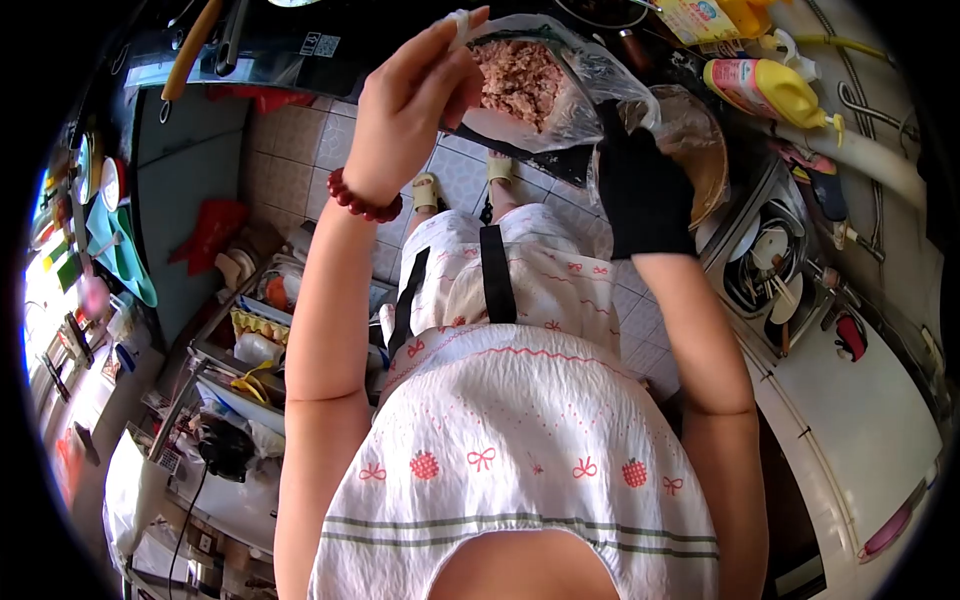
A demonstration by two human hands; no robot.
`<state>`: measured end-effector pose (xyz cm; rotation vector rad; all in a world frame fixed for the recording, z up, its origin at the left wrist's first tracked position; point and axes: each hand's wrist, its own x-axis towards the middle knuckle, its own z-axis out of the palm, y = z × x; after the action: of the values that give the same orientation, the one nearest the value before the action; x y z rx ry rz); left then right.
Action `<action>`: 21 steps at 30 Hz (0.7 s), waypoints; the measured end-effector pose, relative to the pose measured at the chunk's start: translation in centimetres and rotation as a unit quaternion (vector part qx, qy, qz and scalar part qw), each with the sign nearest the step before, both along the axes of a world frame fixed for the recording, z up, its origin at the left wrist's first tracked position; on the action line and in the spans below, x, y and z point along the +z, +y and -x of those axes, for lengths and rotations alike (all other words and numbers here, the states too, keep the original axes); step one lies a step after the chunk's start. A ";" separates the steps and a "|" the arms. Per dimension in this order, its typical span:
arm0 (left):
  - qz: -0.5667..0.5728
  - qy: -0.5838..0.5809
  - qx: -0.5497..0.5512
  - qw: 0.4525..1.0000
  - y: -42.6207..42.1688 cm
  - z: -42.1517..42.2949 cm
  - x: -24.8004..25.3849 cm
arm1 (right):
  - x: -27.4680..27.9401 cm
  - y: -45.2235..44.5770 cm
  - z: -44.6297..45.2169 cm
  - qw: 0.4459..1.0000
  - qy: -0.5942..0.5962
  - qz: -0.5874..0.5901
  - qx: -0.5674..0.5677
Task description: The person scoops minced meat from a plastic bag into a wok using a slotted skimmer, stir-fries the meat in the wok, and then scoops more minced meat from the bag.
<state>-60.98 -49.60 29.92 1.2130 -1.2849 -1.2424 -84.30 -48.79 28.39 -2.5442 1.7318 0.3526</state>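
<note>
Head cam: left hand [415, 105] has its fingers pinched on the plastic bag [603, 82], and the black-gloved right hand [645, 190] is gripping the other side. Minced meat [520, 82] sits inside, between both sets of fingers; yellow bottle [790, 93] right of the gloved ones.

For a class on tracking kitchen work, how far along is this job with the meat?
Already done, it seems: the meat looks minced and sits in the clear plastic bag. In hand: the left hand pinches the bag's rim; the black-gloved right hand is at its other side. Left to do, probably: closing or emptying the bag, since it looks open with meat inside; I cannot tell which.
</note>
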 end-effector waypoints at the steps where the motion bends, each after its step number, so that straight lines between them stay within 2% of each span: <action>1: 0.009 -0.007 0.004 1.000 -0.1 0.1 0.4 | 0.4 1.0 -0.3 1.000 0.000 -0.002 -0.016; 6: 0.025 -0.005 -0.020 0.999 -0.5 -0.6 -0.1 | 2.8 4.8 -0.4 0.998 0.062 -0.015 -0.016; 9: 0.016 0.003 -0.029 0.999 -0.2 -0.5 -0.1 | 2.2 4.5 -0.2 0.999 0.038 0.018 -0.032; 13: 0.013 -0.001 -0.041 0.999 0.3 -0.7 0.0 | -2.0 5.4 -0.7 0.994 0.041 0.077 -0.064; 16: 0.021 -0.020 -0.049 0.998 0.2 -1.4 0.1 | -0.8 8.4 -2.2 0.992 0.083 0.034 -0.091; 17: 0.021 -0.025 -0.053 0.998 0.4 -1.5 0.1 | -0.2 8.7 -2.2 0.993 0.064 0.012 -0.103; 21: 0.018 0.006 -0.073 0.997 0.6 -1.8 -0.4 | -0.2 7.5 -1.9 0.988 0.017 0.089 -0.123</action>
<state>-59.21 -48.98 29.56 1.1017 -1.4013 -1.3224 -82.44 -41.32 28.20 -2.4051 2.1509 0.2398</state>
